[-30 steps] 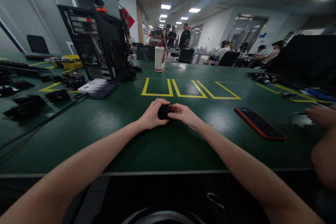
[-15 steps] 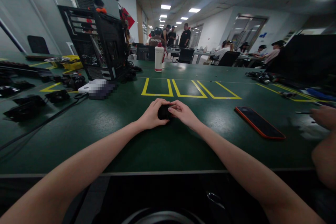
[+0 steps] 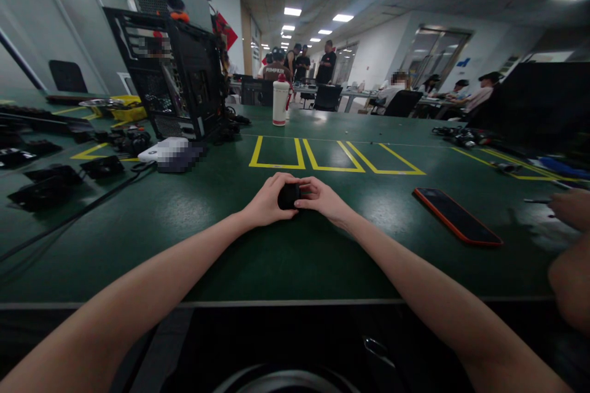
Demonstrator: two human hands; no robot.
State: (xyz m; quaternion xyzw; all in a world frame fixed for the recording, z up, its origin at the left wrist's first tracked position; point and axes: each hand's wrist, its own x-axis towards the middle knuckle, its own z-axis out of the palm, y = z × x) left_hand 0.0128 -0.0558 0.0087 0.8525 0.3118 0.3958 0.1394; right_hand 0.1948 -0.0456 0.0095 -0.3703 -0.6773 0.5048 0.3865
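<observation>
A small black rounded object [image 3: 288, 196] is between my hands, just above or on the green table [image 3: 295, 258]; its kind does not show. My left hand [image 3: 271, 201] curves round its left side, thumb below and fingers over the top. From the right, my right hand [image 3: 319, 200] grips its edge, with the thumb at the front and the fingers behind. The fingers partly cover the object. Yellow tape outlines [image 3: 334, 169] lie on the table just beyond my hands.
An orange-cased phone [image 3: 456, 216] lies to the right, near another person's hand [image 3: 569, 206]. An opened black computer case [image 3: 177, 80], a pixelated whitish item [image 3: 168, 152] and black parts [image 3: 43, 190] stand at left. Farther back is a white bottle [image 3: 279, 101].
My right thumb and fingers have shifted slightly on the black object's right edge, showing more of its face. My left hand keeps its grip.
</observation>
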